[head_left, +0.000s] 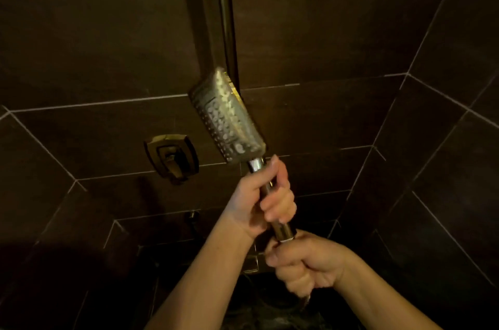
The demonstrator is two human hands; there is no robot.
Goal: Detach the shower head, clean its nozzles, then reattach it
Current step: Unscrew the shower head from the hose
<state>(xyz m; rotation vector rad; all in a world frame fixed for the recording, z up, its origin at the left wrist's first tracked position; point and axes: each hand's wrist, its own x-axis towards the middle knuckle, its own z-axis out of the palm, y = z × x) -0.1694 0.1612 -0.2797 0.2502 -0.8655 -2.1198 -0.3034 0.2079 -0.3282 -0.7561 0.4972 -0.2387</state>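
Observation:
A rectangular chrome shower head (226,116) with rows of white nozzles tilts up and to the left in the middle of the view. My left hand (266,194) grips its round handle just below the head. Below it, my right hand (305,262) is wrapped around the hose connector at the handle's bottom end. A short piece of the metal hose (306,301) comes out under my right fist. The joint between handle and hose is mostly hidden by my fingers.
A vertical metal riser bar (225,13) runs up the dark tiled wall behind the shower head. A square gold mixer valve (171,158) sits on the wall to the left. A small wall outlet (192,217) is lower down. The right side wall stands close by.

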